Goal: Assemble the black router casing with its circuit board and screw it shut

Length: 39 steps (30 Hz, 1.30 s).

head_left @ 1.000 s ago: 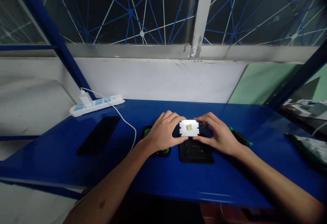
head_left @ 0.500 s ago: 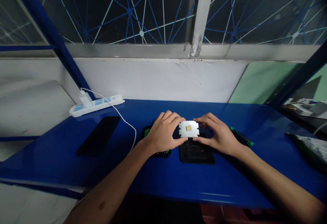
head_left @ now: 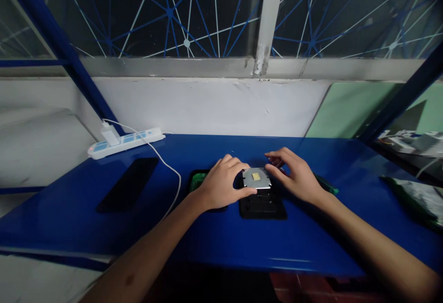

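The left hand [head_left: 223, 184] is back up, its fingers bent in a pinch and its thumb [head_left: 247, 192] stretched toward the right hand [head_left: 299, 176], which is apart from it, fingers loosely curved and parted from the thumb. Both bare forearms slant inward, the left forearm [head_left: 155, 250] bearing a dark spot [head_left: 129, 279].

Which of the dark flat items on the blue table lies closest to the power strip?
The plain black slab, left of the white cable; the black tray and green-and-black case lie farther right.
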Each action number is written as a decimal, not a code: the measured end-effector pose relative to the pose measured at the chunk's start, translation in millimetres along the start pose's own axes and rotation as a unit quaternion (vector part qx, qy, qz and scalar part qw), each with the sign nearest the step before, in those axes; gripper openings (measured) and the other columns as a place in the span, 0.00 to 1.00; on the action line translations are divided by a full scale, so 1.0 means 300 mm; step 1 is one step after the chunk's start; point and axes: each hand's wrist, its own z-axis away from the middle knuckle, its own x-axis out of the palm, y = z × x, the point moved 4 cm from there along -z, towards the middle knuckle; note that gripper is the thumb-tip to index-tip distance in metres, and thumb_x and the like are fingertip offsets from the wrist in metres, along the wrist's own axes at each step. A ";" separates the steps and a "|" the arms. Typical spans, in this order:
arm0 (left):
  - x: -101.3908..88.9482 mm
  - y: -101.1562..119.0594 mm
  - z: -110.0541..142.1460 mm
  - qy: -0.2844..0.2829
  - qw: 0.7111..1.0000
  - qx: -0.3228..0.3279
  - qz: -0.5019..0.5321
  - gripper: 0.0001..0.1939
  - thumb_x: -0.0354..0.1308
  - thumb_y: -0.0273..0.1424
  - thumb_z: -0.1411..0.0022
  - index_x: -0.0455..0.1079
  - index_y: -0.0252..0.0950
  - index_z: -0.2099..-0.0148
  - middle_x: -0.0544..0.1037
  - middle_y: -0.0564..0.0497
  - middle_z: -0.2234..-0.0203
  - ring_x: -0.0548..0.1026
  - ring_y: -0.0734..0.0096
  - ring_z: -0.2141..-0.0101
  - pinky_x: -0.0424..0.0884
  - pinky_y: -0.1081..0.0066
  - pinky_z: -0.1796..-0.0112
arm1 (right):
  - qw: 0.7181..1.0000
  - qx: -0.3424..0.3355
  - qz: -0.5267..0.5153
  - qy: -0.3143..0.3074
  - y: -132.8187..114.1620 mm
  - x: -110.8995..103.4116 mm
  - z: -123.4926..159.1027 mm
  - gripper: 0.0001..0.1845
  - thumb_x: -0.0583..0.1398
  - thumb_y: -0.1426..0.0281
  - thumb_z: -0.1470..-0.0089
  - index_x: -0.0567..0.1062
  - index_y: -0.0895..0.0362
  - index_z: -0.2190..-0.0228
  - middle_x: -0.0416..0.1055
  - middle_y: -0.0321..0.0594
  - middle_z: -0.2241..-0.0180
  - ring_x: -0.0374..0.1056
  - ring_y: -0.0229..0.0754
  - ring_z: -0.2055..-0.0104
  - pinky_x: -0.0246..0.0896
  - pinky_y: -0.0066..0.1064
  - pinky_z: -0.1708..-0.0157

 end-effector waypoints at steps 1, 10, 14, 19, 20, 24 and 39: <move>0.004 0.002 0.001 -0.006 1.000 0.000 0.002 0.21 0.67 0.45 0.41 0.71 0.40 0.51 0.77 0.48 0.55 0.70 0.54 0.53 0.69 0.55 0.53 | 1.000 0.010 0.009 0.003 0.007 0.003 -0.002 0.15 0.58 0.60 0.36 0.73 0.54 0.51 0.71 0.43 0.60 0.72 0.45 0.61 0.72 0.42 0.58; 0.043 0.010 0.010 -0.046 0.999 0.020 -0.005 0.23 0.66 0.46 0.40 0.70 0.39 0.48 0.75 0.48 0.56 0.69 0.55 0.53 0.68 0.55 0.51 | 0.989 0.078 0.118 -0.049 0.076 0.042 0.000 0.18 0.57 0.58 0.37 0.74 0.55 0.51 0.73 0.48 0.53 0.70 0.56 0.48 0.68 0.52 0.49; 0.051 0.018 0.012 -0.053 0.998 0.028 -0.004 0.21 0.66 0.46 0.40 0.71 0.40 0.50 0.75 0.48 0.55 0.70 0.55 0.52 0.67 0.55 0.49 | 0.983 0.074 0.156 -0.054 0.101 0.051 0.003 0.18 0.54 0.59 0.35 0.74 0.56 0.51 0.73 0.50 0.51 0.69 0.57 0.48 0.68 0.53 0.49; 0.064 0.028 0.010 -0.068 0.997 0.019 -0.003 0.21 0.64 0.48 0.40 0.72 0.40 0.51 0.75 0.48 0.54 0.70 0.54 0.52 0.67 0.54 0.50 | 0.975 0.078 0.203 -0.044 0.127 0.057 0.008 0.17 0.53 0.63 0.36 0.75 0.56 0.51 0.74 0.51 0.53 0.69 0.58 0.51 0.68 0.52 0.51; 0.066 0.028 0.010 -0.071 0.997 0.016 -0.001 0.21 0.64 0.48 0.40 0.72 0.40 0.51 0.75 0.48 0.54 0.70 0.54 0.52 0.67 0.54 0.50 | 0.972 0.084 0.214 -0.048 0.131 0.060 0.010 0.17 0.54 0.63 0.36 0.75 0.57 0.51 0.74 0.52 0.53 0.69 0.58 0.51 0.68 0.52 0.51; 0.072 0.025 0.010 -0.078 0.997 0.009 0.002 0.22 0.64 0.50 0.40 0.73 0.41 0.52 0.74 0.48 0.54 0.70 0.54 0.52 0.67 0.53 0.49 | 0.963 0.109 0.234 -0.080 0.145 0.074 0.018 0.18 0.55 0.64 0.36 0.76 0.57 0.50 0.75 0.53 0.54 0.71 0.57 0.52 0.69 0.49 0.52; 0.080 0.020 0.019 -0.091 0.996 0.021 -0.005 0.24 0.60 0.52 0.36 0.73 0.42 0.48 0.73 0.47 0.53 0.70 0.55 0.53 0.68 0.57 0.52 | 0.970 0.108 0.199 -0.088 0.160 0.064 0.014 0.14 0.54 0.68 0.36 0.75 0.54 0.54 0.76 0.47 0.57 0.74 0.50 0.59 0.69 0.41 0.60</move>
